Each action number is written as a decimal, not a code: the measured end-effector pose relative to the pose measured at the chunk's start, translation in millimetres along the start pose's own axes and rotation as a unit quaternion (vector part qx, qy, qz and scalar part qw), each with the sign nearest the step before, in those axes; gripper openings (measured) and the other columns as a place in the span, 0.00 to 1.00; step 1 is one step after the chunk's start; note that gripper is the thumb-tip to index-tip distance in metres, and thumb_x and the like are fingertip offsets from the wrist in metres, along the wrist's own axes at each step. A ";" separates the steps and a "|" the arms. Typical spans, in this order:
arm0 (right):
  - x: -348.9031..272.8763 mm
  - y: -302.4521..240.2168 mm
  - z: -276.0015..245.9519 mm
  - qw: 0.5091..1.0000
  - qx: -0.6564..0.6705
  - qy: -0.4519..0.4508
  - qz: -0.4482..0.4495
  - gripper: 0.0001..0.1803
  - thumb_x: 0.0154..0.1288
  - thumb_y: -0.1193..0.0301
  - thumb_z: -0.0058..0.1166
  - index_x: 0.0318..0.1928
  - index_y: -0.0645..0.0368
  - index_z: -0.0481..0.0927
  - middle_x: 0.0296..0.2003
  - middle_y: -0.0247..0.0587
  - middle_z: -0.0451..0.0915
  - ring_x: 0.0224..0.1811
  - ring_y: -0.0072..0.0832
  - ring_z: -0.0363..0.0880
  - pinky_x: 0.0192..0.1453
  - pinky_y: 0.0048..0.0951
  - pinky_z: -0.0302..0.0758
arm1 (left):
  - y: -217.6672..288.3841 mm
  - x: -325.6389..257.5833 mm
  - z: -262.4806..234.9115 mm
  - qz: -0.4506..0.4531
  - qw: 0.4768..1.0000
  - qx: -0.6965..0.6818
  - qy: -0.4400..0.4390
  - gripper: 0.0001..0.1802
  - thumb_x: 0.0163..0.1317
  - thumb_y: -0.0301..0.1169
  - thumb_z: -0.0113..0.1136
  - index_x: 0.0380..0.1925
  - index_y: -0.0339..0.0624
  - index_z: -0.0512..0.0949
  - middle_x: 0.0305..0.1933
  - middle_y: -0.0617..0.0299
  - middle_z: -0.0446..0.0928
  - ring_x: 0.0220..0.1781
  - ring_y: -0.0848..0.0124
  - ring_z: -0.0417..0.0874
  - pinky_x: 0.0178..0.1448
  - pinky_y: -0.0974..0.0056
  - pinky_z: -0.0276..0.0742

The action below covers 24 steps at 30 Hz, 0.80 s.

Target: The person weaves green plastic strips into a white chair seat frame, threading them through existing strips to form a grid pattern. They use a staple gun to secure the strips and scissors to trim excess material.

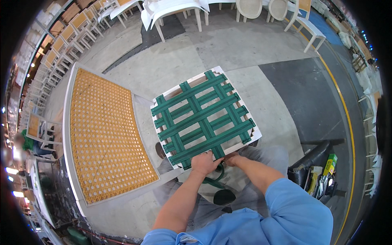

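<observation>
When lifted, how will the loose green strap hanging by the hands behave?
The loose green strap is probably floppy, since it curves into a slack loop below the seat frame. It looks light, being a thin, narrow band. Lifting might meet a tug from above, as it seems to run up to between the left hand and right hand.

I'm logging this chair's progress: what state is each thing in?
Green webbing: interlaced across the seat, gaps between straps
White seat frame: facing up
Cane backrest: woven panel in its white frame
Left hand: at the seat's near edge
Right hand: beside it, fingertips hidden
Black holder: open, holding tools
</observation>
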State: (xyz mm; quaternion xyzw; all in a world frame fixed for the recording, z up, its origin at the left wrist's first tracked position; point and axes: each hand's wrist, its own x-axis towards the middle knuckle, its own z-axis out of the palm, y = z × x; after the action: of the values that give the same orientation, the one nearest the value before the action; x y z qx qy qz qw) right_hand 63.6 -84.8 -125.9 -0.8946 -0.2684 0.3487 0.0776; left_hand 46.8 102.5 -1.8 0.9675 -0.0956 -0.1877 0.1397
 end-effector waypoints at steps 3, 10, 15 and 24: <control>-27.3 -8.3 9.7 0.973 0.183 0.055 0.131 0.31 0.75 0.53 0.47 0.70 0.59 0.72 0.68 0.58 0.75 0.70 0.47 0.74 0.74 0.44 0.70 | -1.0 -1.1 4.1 0.016 0.999 -0.003 0.031 0.40 0.62 0.72 0.56 0.42 0.43 0.87 0.33 0.50 0.88 0.38 0.55 0.91 0.42 0.50 0.86; -60.2 -51.5 3.5 0.353 0.875 -0.035 0.330 0.36 0.75 0.35 0.42 0.53 0.57 0.78 0.38 0.41 0.78 0.34 0.36 0.77 0.36 0.42 0.75 | 1.2 0.9 5.1 -0.010 1.000 0.017 -0.024 0.40 0.62 0.72 0.55 0.44 0.43 0.87 0.33 0.50 0.88 0.37 0.54 0.91 0.41 0.50 0.86; -23.9 -56.9 2.0 0.136 0.977 -0.055 0.156 0.40 0.70 0.27 0.40 0.46 0.53 0.81 0.38 0.39 0.82 0.36 0.37 0.81 0.41 0.43 0.80 | 0.3 3.0 9.2 0.004 1.000 0.015 0.014 0.41 0.61 0.73 0.54 0.43 0.42 0.87 0.30 0.49 0.87 0.34 0.54 0.91 0.38 0.50 0.86; 34.6 -34.1 -4.2 0.103 0.974 0.048 0.198 0.26 0.72 0.42 0.53 0.48 0.53 0.83 0.41 0.39 0.87 0.42 0.34 0.87 0.41 0.44 0.82 | -3.9 7.4 19.6 0.019 0.998 0.023 0.054 0.38 0.59 0.71 0.59 0.37 0.43 0.87 0.29 0.51 0.87 0.31 0.55 0.90 0.36 0.52 0.86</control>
State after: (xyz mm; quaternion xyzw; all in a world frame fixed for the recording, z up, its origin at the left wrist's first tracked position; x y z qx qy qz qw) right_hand 73.1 -37.3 -131.8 -0.0864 0.4930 0.2696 0.8227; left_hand 46.4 99.8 -22.9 0.9771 -0.1106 -0.1305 0.1262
